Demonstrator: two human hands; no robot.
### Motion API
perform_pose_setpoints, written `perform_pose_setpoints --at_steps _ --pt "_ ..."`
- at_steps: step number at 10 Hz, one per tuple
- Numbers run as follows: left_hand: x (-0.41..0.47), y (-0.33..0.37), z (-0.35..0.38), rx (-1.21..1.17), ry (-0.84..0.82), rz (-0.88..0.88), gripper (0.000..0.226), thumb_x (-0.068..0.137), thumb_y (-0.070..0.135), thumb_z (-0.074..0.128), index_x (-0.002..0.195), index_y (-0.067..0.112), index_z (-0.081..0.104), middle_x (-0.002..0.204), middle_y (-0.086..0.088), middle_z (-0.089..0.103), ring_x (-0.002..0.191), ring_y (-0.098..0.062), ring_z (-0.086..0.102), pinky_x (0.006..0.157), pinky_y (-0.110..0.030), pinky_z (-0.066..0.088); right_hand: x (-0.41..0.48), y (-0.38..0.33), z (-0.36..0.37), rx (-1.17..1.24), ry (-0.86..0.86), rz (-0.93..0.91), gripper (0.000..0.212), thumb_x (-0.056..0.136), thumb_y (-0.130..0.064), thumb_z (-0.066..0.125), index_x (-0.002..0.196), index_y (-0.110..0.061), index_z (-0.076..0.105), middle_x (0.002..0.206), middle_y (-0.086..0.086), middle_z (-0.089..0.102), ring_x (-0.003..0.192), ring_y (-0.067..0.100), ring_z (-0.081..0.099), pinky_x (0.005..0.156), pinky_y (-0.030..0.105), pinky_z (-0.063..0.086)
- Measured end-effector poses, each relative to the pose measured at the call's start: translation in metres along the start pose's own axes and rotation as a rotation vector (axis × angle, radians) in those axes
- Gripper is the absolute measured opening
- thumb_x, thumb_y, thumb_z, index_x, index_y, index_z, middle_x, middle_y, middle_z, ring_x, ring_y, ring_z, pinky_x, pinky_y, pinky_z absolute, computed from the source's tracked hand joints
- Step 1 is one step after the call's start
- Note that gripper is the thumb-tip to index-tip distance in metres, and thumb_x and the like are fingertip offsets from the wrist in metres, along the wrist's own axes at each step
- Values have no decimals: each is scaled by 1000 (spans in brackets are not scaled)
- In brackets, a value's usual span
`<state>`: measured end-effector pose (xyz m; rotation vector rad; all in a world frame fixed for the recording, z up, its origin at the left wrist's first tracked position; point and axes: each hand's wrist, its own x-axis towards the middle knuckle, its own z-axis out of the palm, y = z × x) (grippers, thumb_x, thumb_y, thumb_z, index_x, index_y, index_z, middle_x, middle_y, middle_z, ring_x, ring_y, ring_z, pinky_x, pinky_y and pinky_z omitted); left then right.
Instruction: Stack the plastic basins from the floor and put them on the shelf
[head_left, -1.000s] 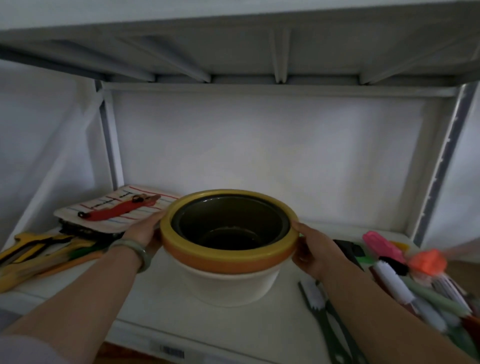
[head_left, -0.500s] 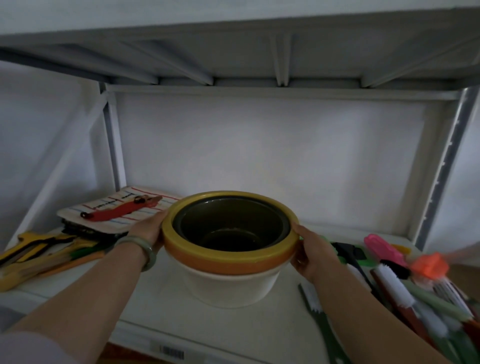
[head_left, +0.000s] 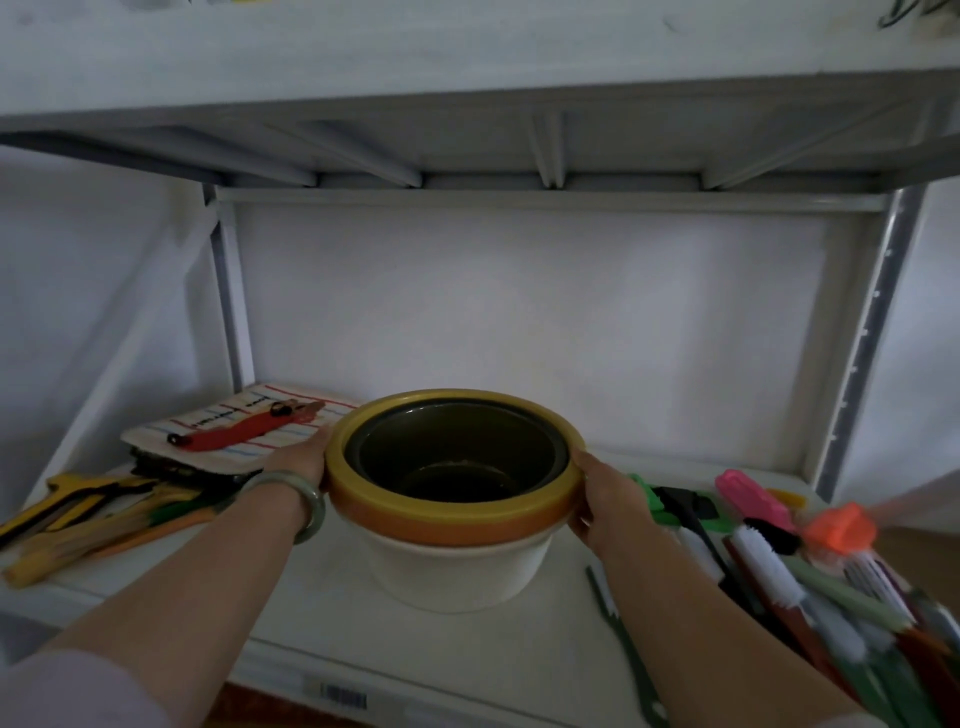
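Observation:
A stack of nested plastic basins (head_left: 457, 519) stands on the white shelf board (head_left: 322, 618), near its middle. A dark inner basin sits inside a yellow one, then an orange one, with a white basin lowest. My left hand (head_left: 298, 460), with a green bangle at the wrist, grips the stack's left rim. On the opposite rim my right hand (head_left: 608, 499) holds it too. Whether the white base touches the board or hovers just above it I cannot tell.
A striped cloth with a red tool (head_left: 244, 428) lies at the back left, yellow and orange tools (head_left: 88, 512) in front of it. Several brushes (head_left: 795, 551) crowd the right side. A green tool (head_left: 618, 644) lies by my right forearm. The upper shelf (head_left: 467, 130) hangs overhead.
The stack and both hands have barely shifted, at most slightly further in over the shelf; the grip is the same.

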<state>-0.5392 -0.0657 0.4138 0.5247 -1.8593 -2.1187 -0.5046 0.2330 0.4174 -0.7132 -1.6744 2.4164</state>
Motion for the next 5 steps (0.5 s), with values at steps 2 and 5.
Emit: perform_pose_setpoints --at_steps 2,5 --pt "-16 -4 4 -279 -135 -49 36 87 20 54 122 11 55 113 -10 63 98 -24 61 86 -37 47 -6 -1 1 -36 -21 1 25 87 -35 62 78 -12 55 93 9 62 93 28 60 78 40 54" --pt "-28 9 -21 79 15 91 20 82 23 57 100 21 66 115 -7 62 100 -28 61 91 -31 43 -34 -27 -20 -414 132 -311 42 92 -36 52 120 -6 59 120 18 61 98 32 59 87 37 44"
